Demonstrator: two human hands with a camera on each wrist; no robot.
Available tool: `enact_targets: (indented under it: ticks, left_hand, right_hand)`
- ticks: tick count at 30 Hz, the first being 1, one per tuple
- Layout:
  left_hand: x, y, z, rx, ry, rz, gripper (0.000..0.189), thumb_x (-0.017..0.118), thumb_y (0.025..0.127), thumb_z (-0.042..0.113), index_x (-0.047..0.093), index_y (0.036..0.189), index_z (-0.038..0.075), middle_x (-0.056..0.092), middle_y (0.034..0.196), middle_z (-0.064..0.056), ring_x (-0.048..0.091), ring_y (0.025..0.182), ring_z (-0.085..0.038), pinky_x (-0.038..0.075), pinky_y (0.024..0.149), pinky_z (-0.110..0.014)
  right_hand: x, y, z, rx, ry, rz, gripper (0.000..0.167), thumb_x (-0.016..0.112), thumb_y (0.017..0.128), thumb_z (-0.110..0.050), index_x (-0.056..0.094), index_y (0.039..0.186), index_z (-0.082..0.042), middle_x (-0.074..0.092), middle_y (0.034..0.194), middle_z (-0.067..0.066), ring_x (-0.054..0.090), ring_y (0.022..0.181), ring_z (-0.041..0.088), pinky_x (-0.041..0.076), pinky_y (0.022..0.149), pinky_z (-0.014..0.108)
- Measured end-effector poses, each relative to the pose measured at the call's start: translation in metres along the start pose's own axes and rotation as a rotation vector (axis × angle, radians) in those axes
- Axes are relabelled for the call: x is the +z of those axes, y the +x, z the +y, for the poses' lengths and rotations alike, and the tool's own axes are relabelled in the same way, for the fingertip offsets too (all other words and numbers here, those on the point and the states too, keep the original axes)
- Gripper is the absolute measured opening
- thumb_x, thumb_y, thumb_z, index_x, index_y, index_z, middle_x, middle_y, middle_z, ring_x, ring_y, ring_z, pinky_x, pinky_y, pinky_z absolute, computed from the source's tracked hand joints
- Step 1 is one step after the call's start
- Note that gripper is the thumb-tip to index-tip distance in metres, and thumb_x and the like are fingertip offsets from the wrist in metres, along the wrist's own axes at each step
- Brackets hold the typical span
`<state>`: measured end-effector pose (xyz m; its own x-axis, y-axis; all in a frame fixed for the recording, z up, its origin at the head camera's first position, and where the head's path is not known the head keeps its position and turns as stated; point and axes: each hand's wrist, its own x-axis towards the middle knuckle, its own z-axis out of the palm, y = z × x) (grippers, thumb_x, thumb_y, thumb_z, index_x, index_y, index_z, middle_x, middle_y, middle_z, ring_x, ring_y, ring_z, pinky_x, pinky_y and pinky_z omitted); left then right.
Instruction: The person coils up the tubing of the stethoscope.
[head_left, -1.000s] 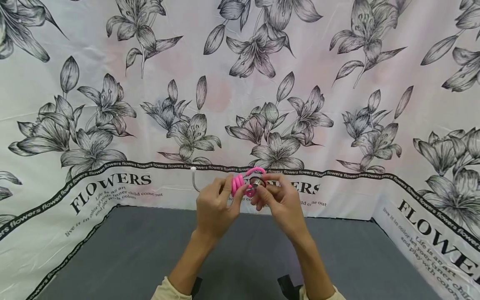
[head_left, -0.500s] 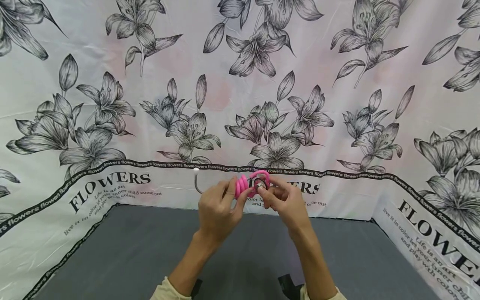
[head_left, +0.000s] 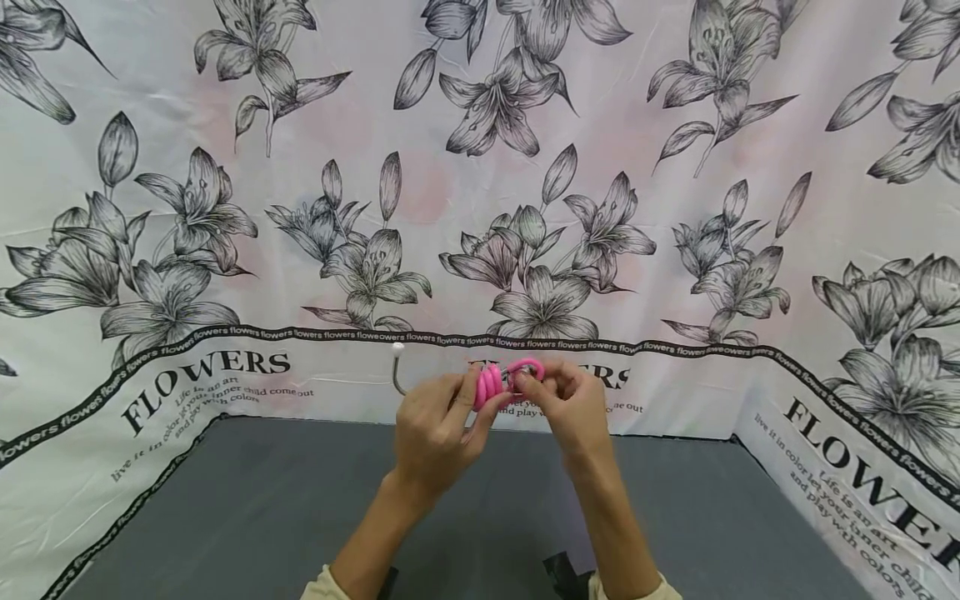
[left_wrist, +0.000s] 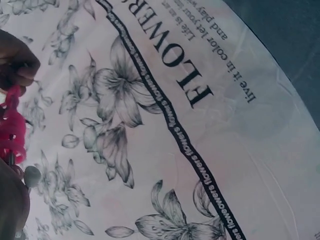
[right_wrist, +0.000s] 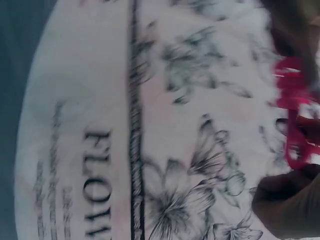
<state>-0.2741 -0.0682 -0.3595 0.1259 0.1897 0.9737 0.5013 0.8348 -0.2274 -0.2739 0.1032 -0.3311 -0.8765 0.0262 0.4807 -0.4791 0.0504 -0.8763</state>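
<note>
A bright pink coil (head_left: 489, 386) is held up between both hands, above the dark table. My left hand (head_left: 433, 429) pinches the coil's left end between thumb and fingers. From behind that hand a thin bent metal rod (head_left: 395, 369) with a white rounded tip sticks out to the left. On the coil's right side, a pink loop (head_left: 531, 365) curves over to my right hand (head_left: 576, 408), whose thumb and fingers pinch it. The right fingers hide most of the small metal part there. In the right wrist view, the pink piece (right_wrist: 292, 90) hangs between the blurred hands.
A dark grey table top (head_left: 300, 500) lies below the forearms. Behind and at both sides hangs a white cloth (head_left: 442, 183) printed with lilies and lettering. A black object (head_left: 564, 575) shows at the front beside the right sleeve.
Both hands and the pink coil have shifted slightly right and down. The silver round part seen earlier at the right fingertips is now mostly covered by the right thumb and fingers.
</note>
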Motion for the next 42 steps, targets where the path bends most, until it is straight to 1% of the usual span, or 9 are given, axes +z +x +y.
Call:
enact_targets:
  ticks: [6,9,14,18,23,29,36,39,42]
  left_hand:
    - [-0.002,0.002,0.001,0.007,-0.037,-0.018,0.048,0.066,0.103,0.040,0.080,0.100,-0.006,0.070,0.076,-0.010,0.057,0.053,-0.017,0.048,0.049,-0.027]
    - [-0.005,0.003,-0.002,0.001,-0.077,-0.046,0.048,0.067,0.102,0.040,0.080,0.101,-0.006,0.070,0.077,-0.009,0.059,0.055,-0.017,0.050,0.051,-0.026]
    - [-0.013,0.003,-0.007,-0.022,-0.102,-0.137,0.043,0.084,0.090,0.034,0.079,0.102,-0.007,0.070,0.076,-0.009,0.060,0.057,-0.017,0.050,0.053,-0.025]
    - [-0.017,0.002,-0.007,-0.041,-0.091,-0.216,0.050,0.096,0.075,0.030,0.079,0.105,-0.007,0.070,0.077,-0.009,0.060,0.059,-0.017,0.050,0.054,-0.024]
    - [-0.020,-0.001,-0.006,-0.063,-0.094,-0.274,0.053,0.098,0.072,0.030,0.078,0.106,-0.006,0.069,0.078,-0.007,0.057,0.059,-0.015,0.048,0.054,-0.022]
    - [-0.024,-0.004,-0.005,-0.237,-0.175,-0.418,0.043,0.093,0.079,0.032,0.076,0.099,-0.001,0.061,0.077,-0.003,0.045,0.061,-0.008,0.040,0.054,-0.016]
    - [-0.016,-0.012,0.006,-0.616,-0.323,-0.738,0.037,0.082,0.090,0.039,0.076,0.079,0.005,0.050,0.079,-0.003,0.039,0.071,-0.010,0.034,0.057,-0.018]
    - [-0.003,-0.031,0.016,-0.718,-0.394,-0.887,0.043,0.076,0.094,0.046,0.074,0.072,0.010,0.049,0.078,0.000,0.039,0.073,-0.010,0.034,0.058,-0.020]
    - [0.008,-0.062,0.028,-0.719,-0.454,-1.023,0.048,0.074,0.095,0.050,0.069,0.063,0.014,0.048,0.075,0.005,0.038,0.070,-0.007,0.034,0.057,-0.019]
  right_hand:
    - [0.015,0.001,0.013,-0.350,-0.387,0.236,0.024,0.079,0.086,-0.003,0.061,0.071,-0.004,0.033,0.051,-0.004,0.024,0.047,-0.001,0.018,0.045,0.017]
    - [0.013,-0.001,0.009,-0.367,-0.449,0.237,0.026,0.079,0.085,-0.004,0.060,0.068,-0.005,0.033,0.050,-0.003,0.024,0.047,-0.002,0.018,0.046,0.017]
    - [0.000,-0.006,-0.002,-0.238,-0.400,0.028,0.019,0.080,0.090,-0.009,0.065,0.078,-0.005,0.037,0.055,-0.003,0.031,0.050,0.002,0.024,0.047,0.020]
    - [-0.012,-0.008,-0.006,-0.176,-0.471,-0.153,0.014,0.076,0.095,-0.015,0.067,0.092,-0.004,0.044,0.061,-0.001,0.037,0.052,0.005,0.031,0.050,0.022]
    - [-0.021,-0.010,-0.007,-0.156,-0.536,-0.280,0.026,0.075,0.097,-0.016,0.066,0.118,-0.004,0.053,0.064,0.001,0.042,0.054,0.005,0.038,0.052,0.023]
    - [-0.031,-0.013,-0.014,-0.110,-0.590,-0.414,0.056,0.076,0.096,-0.018,0.048,0.143,-0.006,0.062,0.070,0.004,0.052,0.061,0.010,0.046,0.059,0.026]
    - [-0.042,-0.018,-0.028,-0.060,-0.729,-0.215,0.052,0.068,0.103,-0.028,0.048,0.145,-0.006,0.065,0.075,0.004,0.054,0.063,0.015,0.045,0.061,0.028]
    - [-0.046,-0.017,-0.028,-0.091,-0.743,-0.154,0.045,0.067,0.104,-0.026,0.053,0.140,-0.003,0.065,0.073,0.005,0.053,0.060,0.014,0.044,0.059,0.028]
    - [-0.048,-0.016,-0.024,-0.062,-0.739,-0.164,0.042,0.065,0.105,-0.028,0.055,0.138,-0.004,0.065,0.074,0.005,0.054,0.061,0.014,0.044,0.060,0.028]
